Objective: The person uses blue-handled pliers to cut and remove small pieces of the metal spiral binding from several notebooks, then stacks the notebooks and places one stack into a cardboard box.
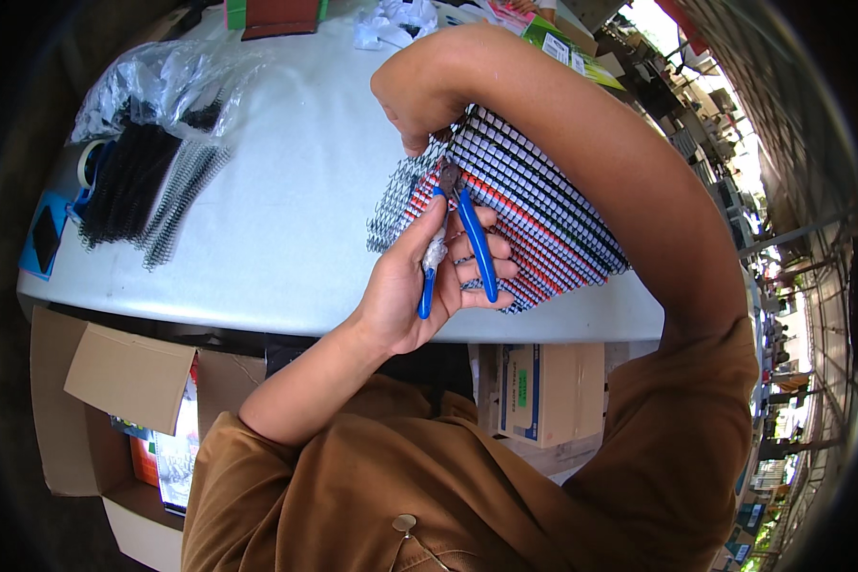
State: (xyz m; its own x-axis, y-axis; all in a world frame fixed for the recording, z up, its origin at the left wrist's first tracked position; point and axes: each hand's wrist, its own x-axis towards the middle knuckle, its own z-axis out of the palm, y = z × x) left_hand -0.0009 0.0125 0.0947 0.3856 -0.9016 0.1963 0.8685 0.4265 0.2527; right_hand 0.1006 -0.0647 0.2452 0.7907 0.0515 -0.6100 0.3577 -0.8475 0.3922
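Notebooks (pixel 534 214): a fanned stack of wire-bound books at the table's near edge; probably heavy and prone to sliding, best steadied at the bound edge.
Table (pixel 286 191): smooth, pale, rounded.
Loose coils (pixel 153 191): springy black wire beside a crinkled clear bag.
Right hand (pixel 419 95): pinching the binding wire.
Left hand (pixel 419 286): gripping the cutters.
Cutters (pixel 462 229): hard steel tips at the wire, slick blue handles.

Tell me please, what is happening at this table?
A person in a brown shirt works on a stack of wire-bound notebooks at the table edge. The left hand holds blue-handled pliers with the tip at the wire binding. The right hand grips the stack's top edge. Loose black binding coils lie farther left, partly in a plastic bag.
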